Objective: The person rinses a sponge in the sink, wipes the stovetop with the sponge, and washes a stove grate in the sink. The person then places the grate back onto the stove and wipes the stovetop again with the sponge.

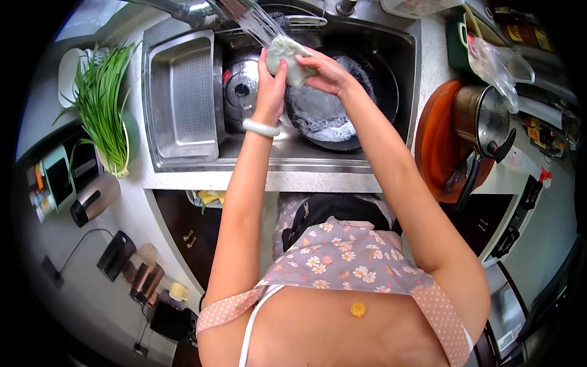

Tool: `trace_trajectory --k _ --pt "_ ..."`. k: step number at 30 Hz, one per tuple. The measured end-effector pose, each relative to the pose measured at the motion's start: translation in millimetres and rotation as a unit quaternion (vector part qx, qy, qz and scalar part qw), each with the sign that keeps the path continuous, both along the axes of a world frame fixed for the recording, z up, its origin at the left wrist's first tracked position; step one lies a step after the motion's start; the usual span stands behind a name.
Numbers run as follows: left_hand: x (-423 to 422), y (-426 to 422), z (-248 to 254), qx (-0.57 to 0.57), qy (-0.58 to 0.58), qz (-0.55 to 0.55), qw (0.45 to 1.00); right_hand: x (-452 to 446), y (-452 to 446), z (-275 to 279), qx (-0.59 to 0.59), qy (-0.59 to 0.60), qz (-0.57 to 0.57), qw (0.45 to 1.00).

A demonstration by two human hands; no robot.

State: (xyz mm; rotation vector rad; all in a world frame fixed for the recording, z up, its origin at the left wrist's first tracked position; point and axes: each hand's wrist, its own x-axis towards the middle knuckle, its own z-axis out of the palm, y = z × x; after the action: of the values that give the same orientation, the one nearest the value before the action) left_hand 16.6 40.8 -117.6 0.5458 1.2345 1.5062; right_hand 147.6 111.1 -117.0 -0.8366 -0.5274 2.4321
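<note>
A pale green dishcloth (292, 56) is held up in the stream of water from the faucet (247, 13). My left hand (273, 78) grips its left side, with a pale bangle on the wrist. On the cloth's right side, my right hand (326, 72) has its fingers closed around the edge. Below both hands, a dark frying pan (343, 146) with soapy water and foam lies in the sink. Left of the pan sits a round metal lid (243, 92), partly hidden by my left hand.
A perforated steel tray (183, 98) fills the sink's left side. Long green chives (104, 92) stand on the left counter. On the right, a lidded pot (480, 119) rests on a round wooden board (435, 140), its handle pointing toward the counter's front edge.
</note>
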Motion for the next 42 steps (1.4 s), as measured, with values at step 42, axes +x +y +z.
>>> trace_trajectory --k 42 --pt "-30.5 -23.6 15.7 -0.048 -0.173 0.062 0.982 -73.1 11.5 38.1 -0.177 0.164 -0.170 0.955"
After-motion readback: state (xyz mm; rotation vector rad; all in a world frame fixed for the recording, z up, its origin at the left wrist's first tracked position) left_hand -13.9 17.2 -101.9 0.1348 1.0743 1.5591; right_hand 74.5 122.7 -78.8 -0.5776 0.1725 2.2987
